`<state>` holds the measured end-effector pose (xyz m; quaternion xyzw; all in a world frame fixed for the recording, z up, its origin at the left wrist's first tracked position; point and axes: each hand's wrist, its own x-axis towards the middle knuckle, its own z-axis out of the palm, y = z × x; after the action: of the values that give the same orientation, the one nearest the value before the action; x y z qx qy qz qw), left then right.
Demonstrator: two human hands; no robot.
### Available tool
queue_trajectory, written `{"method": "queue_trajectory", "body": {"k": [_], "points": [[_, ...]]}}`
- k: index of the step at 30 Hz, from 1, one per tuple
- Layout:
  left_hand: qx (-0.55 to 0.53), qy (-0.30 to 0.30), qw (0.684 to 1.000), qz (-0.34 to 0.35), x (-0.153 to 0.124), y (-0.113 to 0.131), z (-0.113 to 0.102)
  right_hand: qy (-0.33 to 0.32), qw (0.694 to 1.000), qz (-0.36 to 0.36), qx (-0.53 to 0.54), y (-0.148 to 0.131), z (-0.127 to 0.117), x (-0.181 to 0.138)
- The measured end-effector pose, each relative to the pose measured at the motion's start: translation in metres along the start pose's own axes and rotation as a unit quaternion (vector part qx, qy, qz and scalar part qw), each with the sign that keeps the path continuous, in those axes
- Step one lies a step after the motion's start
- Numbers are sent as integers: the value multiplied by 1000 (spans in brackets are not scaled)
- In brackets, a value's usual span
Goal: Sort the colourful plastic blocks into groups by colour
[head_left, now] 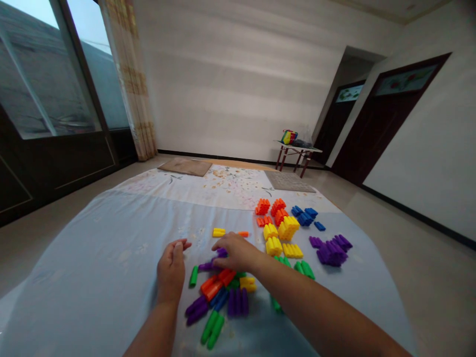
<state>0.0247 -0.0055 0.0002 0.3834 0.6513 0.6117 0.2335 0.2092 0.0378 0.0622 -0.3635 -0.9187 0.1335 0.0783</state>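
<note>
My left hand [172, 267] rests at the left of a loose pile of plastic building blocks, fingers loosely bent and holding nothing visible. Over the top of the pile, my right hand [236, 252] curls its fingers around a purple block [222, 253]; its thumb is hidden. Below lie a red block [217, 283], a blue block [219, 298], purple blocks [238, 302] and a green block [212, 329]. A single green piece [194, 276] sits between my hands. Beyond them are a yellow block [219, 232] and an orange piece [243, 234], partly covered by my right hand.
Sorted by colour at the right stand orange blocks [263, 207], yellow blocks [288, 228], blue blocks [305, 216], purple blocks [332, 253] and green blocks [304, 269], some behind my right forearm. A cloth [107, 248] covers the table; two mats [186, 166] lie at its far edge.
</note>
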Motion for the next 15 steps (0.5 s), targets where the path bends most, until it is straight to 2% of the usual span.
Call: {"method": "queue_trajectory", "body": {"k": [4,8,11,15], "points": [[-5,0,1000,0,0,1,0,-52,998,14,-19,-11,3,-3],[-11,-1,1000,-1,-1,1,1,5,992,91,87,-6,5,-5],[-12,0,1000,-2,-2,2,0,44,980,109,158,0,9,-7],[-9,1,1000,-2,-2,2,0,60,967,131,209,-2,19,-7]]}}
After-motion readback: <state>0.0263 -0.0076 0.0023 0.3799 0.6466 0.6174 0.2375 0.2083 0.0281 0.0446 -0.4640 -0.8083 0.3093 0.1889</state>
